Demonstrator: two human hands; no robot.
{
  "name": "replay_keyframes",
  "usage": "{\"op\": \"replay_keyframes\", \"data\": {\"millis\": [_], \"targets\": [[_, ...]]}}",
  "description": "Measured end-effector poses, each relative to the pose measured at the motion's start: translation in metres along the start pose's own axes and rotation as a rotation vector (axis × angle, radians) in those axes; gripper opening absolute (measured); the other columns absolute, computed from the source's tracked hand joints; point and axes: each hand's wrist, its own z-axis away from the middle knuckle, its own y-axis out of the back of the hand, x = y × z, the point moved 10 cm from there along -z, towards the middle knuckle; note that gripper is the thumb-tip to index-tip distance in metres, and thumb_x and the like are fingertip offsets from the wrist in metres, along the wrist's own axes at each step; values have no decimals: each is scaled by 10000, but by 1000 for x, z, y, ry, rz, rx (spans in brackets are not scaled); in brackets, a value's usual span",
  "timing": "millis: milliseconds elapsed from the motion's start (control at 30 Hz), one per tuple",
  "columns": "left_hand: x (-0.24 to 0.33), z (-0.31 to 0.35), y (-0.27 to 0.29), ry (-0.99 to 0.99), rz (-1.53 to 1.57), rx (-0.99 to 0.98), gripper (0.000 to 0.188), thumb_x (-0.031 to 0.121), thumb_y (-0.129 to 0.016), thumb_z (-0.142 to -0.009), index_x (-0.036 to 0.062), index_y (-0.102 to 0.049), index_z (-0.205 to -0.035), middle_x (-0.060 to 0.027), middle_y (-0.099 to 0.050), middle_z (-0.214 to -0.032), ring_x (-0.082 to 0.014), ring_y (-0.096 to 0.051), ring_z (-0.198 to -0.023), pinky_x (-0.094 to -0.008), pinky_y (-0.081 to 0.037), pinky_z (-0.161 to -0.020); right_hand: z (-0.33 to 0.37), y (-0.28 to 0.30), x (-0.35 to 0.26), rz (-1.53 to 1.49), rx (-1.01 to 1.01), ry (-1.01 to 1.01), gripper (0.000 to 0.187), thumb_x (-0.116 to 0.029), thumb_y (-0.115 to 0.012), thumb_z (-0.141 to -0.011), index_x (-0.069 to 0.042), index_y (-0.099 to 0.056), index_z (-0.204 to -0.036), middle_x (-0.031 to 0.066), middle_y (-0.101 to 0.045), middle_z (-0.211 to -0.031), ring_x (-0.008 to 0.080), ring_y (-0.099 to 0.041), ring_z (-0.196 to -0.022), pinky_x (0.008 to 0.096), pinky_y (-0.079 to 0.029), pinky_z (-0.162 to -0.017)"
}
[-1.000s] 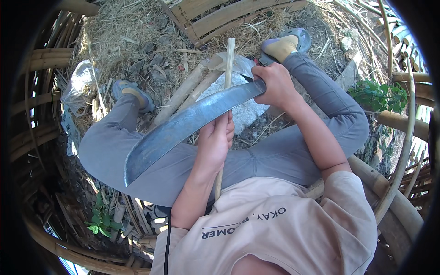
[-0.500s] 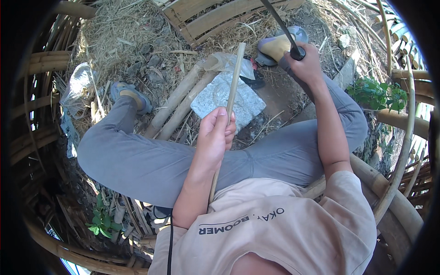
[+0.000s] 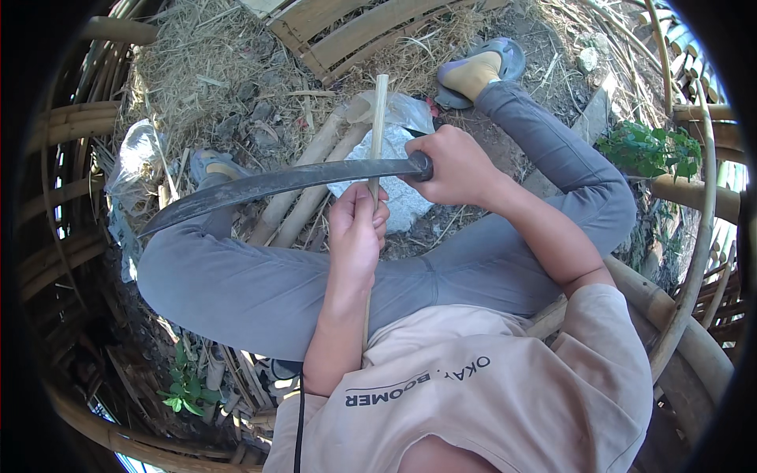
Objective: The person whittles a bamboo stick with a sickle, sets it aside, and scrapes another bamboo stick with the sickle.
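My left hand (image 3: 356,225) is closed around a long, pale bamboo strip (image 3: 379,114), which stands up past my thumb and runs down along my forearm. In my right hand (image 3: 457,167) is the handle of a machete (image 3: 276,183). Its dark, curved blade points left over my left knee and crosses the strip just above my left hand. Whether the edge touches the strip, I cannot tell. Behind the strip and the blade lies a pale, flat stone slab (image 3: 402,201), partly covered by both hands.
Two bamboo poles (image 3: 303,185) lie left of the slab, with a clear plastic bag (image 3: 367,106) at their far end. A slatted wooden crate (image 3: 347,47) stands at the back. Straw (image 3: 201,71) litters the ground; a leafy plant (image 3: 650,150) grows at right beside bamboo railings.
My right hand has come down and left from beside my right foot, swinging the machete across the strip. My left hand has shifted slightly left, and the strip stands more upright.
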Motion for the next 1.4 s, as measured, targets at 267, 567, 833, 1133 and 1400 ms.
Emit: {"op": "replay_keyframes", "data": {"millis": [267, 567, 833, 1133, 1400], "targets": [[-6, 1, 3, -115, -227, 74, 268, 216, -376, -1094, 39, -514, -948, 60, -364, -658, -28, -299, -567, -218, -237, -484, -5, -18, 20, 160, -30, -62, 231, -149, -731, -541, -34, -639, -720, 173, -620, -644, 398, -644, -695, 485, -505, -651], [8, 11, 8, -59, -139, 75, 283, 239, -369, -1100, 47, -510, -947, 74, -359, -657, -20, -290, -541, -212, -245, -472, -28, 17, 67, 262, 68, -197, 280, -189, -756, -589, -47, -718, -828, 174, -675, -711, 391, -684, -753, 463, -557, -737], [-9, 6, -14, 19, -27, -69, 317, 264, -365, -1106, 57, -552, -955, 83, -410, -658, 9, -300, -516, -182, -228, -437, -3, 95, 124, 188, 446, -235, 173, -142, -681, -736, 26, -669, -777, 197, -591, -609, 348, -606, -592, 398, -477, -584], [6, 4, 2, -3, 43, -22, 255, 261, -413, -1092, 74, -546, -981, 84, -381, -674, 26, -273, -499, -159, -203, -415, -7, 14, 20, -107, 73, 37, 202, -139, -738, -738, -3, -602, -676, 174, -538, -570, 371, -555, -563, 410, -413, -538], [5, 8, 0, -43, -13, 15, 269, 246, -399, -1097, 69, -529, -943, 81, -379, -656, 8, -274, -512, -197, -193, -442, -3, -12, 7, -16, -2, -3, 168, -104, -719, -603, -11, -585, -644, 178, -554, -563, 397, -595, -591, 432, -450, -543]]}}
